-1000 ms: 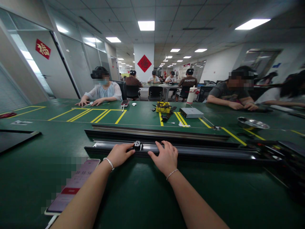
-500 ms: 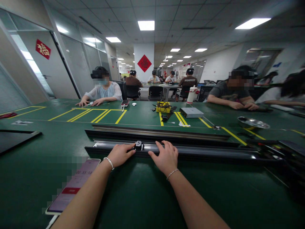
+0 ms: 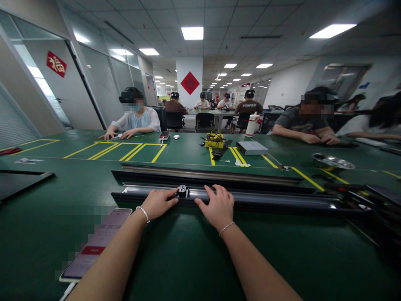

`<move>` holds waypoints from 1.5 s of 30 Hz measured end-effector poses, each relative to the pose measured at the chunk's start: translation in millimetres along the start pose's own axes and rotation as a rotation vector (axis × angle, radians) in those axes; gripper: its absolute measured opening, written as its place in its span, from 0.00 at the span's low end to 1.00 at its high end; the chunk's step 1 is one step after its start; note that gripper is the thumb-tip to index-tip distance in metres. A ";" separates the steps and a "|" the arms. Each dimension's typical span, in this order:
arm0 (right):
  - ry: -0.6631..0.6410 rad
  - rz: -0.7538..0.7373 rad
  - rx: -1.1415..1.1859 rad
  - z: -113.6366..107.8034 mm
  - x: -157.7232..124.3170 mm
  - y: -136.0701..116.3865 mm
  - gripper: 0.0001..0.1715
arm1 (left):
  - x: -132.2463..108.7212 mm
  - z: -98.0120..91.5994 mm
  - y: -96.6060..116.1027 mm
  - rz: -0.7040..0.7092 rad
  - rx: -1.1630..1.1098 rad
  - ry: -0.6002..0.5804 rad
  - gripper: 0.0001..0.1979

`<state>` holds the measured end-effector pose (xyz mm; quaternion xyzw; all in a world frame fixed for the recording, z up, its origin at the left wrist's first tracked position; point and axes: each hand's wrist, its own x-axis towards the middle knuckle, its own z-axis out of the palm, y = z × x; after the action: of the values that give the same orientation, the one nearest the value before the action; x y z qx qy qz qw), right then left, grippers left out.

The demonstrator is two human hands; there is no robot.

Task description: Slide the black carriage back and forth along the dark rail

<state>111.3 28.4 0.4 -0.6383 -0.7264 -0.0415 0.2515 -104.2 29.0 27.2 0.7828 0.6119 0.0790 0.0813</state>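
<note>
A long, dark, shiny channel-like bar [image 3: 269,201] lies crosswise on the green table in front of me. A small black and silver fitting [image 3: 182,191] sits in it near its left part. My left hand [image 3: 159,203] rests on the bar with thumb and forefinger stretched apart, their tips at the fitting's left side; its other fingers are hidden. To the right of the fitting, my right hand [image 3: 218,203] lies over the bar with fingers spread. A second long dark bar [image 3: 213,175] lies parallel behind the first.
Left of my left forearm lies a phone [image 3: 100,244] with a cable. Farther back are a yellow item wrapped in black cables [image 3: 215,141], a grey box [image 3: 252,147], a white bottle [image 3: 252,125] and a metal bowl [image 3: 332,161]. Dark equipment crowds the right edge. Other people sit across the table.
</note>
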 end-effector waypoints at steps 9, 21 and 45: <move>-0.019 -0.004 -0.023 -2.8 -0.4 -1.9 0.32 | 2.3 2.7 1.6 -0.026 -0.030 0.037 0.24; -0.011 0.002 -0.008 -2.0 -0.3 -1.3 0.32 | -1.6 -0.9 2.6 0.016 -0.025 0.006 0.26; 0.003 -0.010 0.004 -0.5 0.3 0.0 0.31 | 0.6 1.4 3.5 0.012 0.011 -0.020 0.27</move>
<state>111.4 28.4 0.9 -0.6339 -0.7294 -0.0423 0.2538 -100.4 28.7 26.7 0.7876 0.6068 0.0684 0.0827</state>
